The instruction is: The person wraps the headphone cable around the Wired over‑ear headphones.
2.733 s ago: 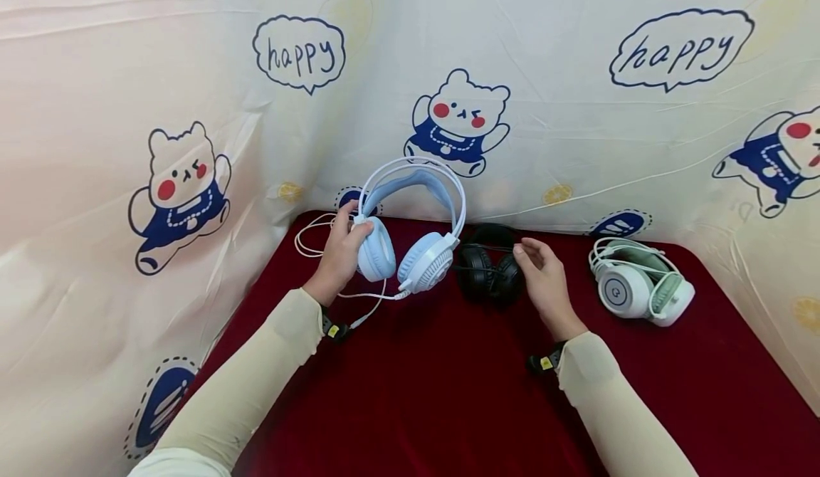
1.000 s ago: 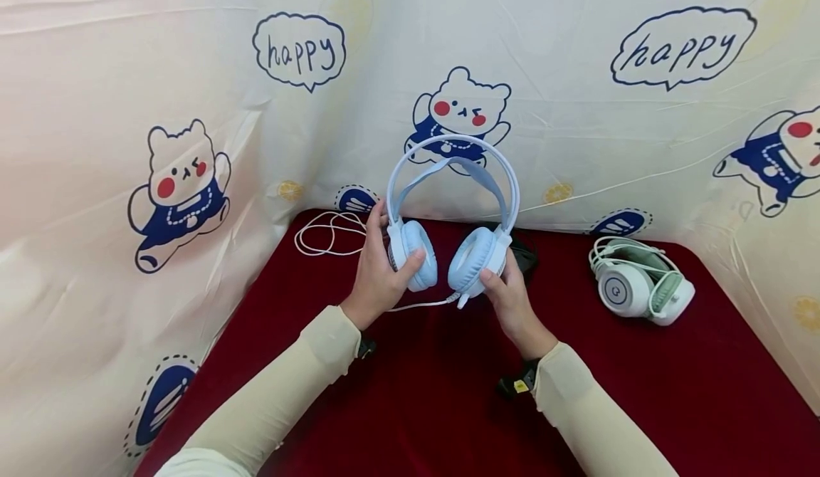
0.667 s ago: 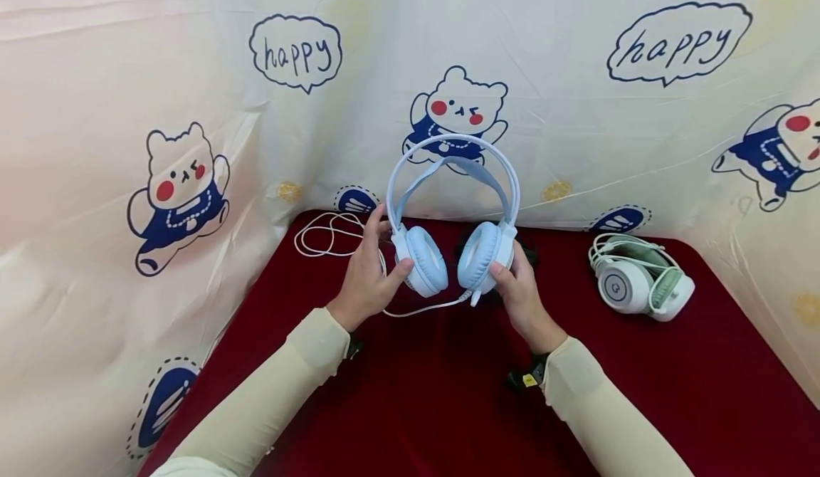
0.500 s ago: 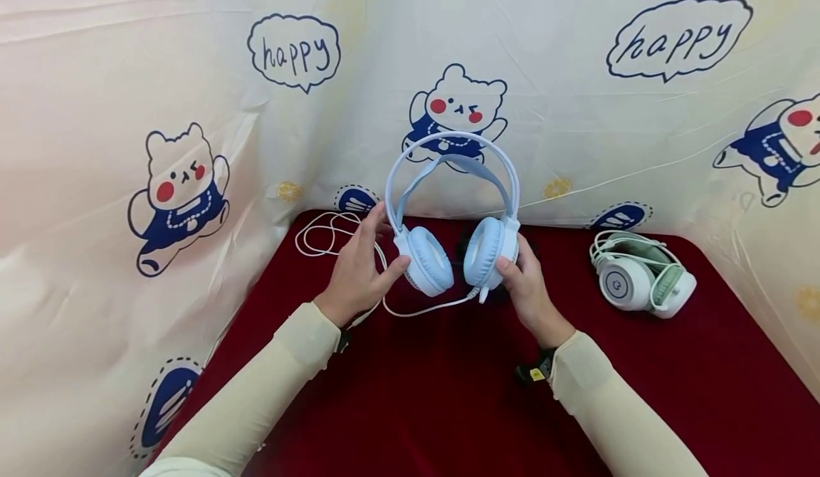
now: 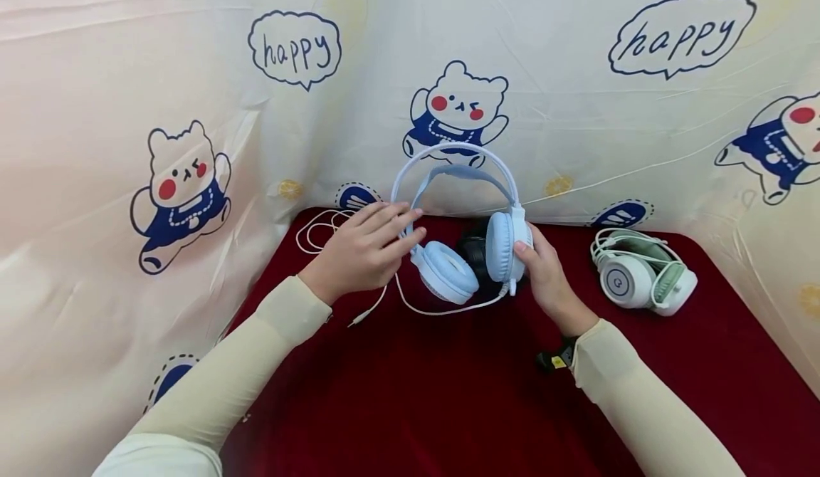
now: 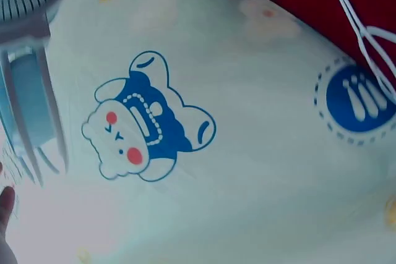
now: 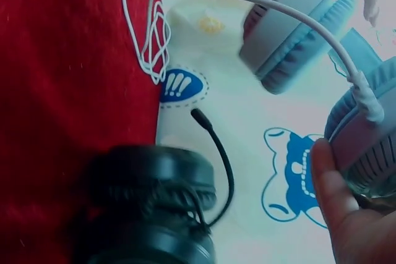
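Observation:
Light-blue and white headphones are held up above the back of the red table in the head view. My right hand grips their right ear cup, thumb on the front edge. My left hand lies with fingers extended across the headband's left side; whether it touches is hard to tell. The left ear cup hangs tilted, nearly flat. A white cable loops below the cups. In the right wrist view, the thumb presses the near ear cup.
Behind the raised pair sits a black headset with a thin microphone boom, partly hidden in the head view. White and green headphones lie at the table's right. Coiled white cable lies back left. A printed cloth hangs behind.
The right hand, first by the black headset, came to grip the blue headphones. Lately the left hand has released the left ear cup and moved up to the headband; that cup has tilted.

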`<state>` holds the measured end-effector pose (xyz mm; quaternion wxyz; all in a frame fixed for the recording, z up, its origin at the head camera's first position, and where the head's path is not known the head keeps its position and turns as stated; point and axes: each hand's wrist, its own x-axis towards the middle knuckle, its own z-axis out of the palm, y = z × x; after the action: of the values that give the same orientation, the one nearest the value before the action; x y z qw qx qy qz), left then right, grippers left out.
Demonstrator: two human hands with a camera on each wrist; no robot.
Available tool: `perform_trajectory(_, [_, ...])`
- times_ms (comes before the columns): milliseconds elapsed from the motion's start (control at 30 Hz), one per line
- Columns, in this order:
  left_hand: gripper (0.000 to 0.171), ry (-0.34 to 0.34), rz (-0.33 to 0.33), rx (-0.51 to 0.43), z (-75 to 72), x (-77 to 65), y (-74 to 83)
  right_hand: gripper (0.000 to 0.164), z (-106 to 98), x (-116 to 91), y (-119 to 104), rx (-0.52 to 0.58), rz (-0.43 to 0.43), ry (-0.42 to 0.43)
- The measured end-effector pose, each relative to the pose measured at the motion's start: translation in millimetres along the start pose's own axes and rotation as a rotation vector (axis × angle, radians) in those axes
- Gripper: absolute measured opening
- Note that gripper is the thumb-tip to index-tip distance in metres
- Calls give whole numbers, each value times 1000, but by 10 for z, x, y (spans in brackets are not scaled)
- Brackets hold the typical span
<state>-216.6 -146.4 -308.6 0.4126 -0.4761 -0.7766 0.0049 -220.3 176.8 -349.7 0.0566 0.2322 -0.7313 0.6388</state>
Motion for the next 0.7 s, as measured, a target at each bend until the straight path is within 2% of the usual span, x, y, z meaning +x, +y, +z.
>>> perform_trajectory(167, [50, -229, 155, 101, 18, 8, 27, 55, -99, 58, -104, -181, 24, -33])
perform_trajectory(367, [58, -438, 219, 88, 67, 26, 61, 55, -206, 137, -236, -321, 64, -123])
perform_trajectory(500, [58, -506, 277, 116, 106, 59, 100, 56, -288, 183, -318, -386, 96, -191])
perform_trajectory(600, [55, -525, 342, 133, 126, 65, 160, 57, -332, 207, -347, -439, 117, -253])
perform_trajectory(700, [53, -540, 388, 108, 141, 54, 234, 55, -371, 227, -363, -451, 125, -316])
